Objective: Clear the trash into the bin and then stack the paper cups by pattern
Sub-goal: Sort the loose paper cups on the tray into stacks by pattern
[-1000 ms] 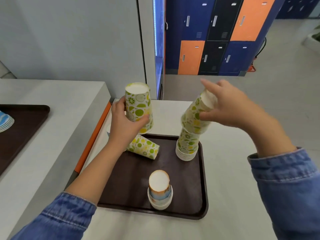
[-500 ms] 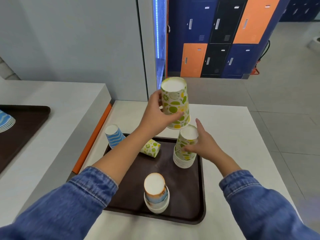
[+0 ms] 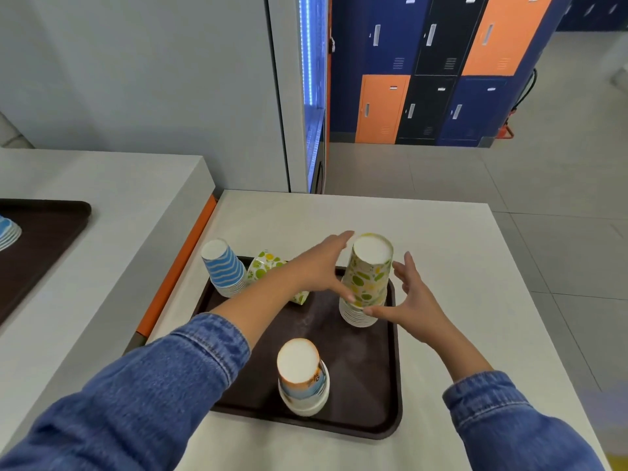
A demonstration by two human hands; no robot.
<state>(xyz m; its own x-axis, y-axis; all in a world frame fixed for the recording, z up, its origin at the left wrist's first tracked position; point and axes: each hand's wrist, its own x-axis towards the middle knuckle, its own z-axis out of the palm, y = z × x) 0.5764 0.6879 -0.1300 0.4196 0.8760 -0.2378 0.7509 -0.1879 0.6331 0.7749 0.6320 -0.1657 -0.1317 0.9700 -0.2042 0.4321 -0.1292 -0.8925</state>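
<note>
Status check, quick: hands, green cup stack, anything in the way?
Both hands open: left hand and right hand flank the green stack on the tray. One fruit-print cup lies tipped under the left arm. Nothing blocking.

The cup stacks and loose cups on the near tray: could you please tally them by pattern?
Green fruit pattern: 2, the stack between the hands and a loose cup lying on its side.
Blue wavy stripes: 1 stack.
Orange and blue pattern: 1 stack.
Total: 4.

Upturned fruit-print cup stack [image 3: 365, 283] on tray [image 3: 356, 355]
</note>
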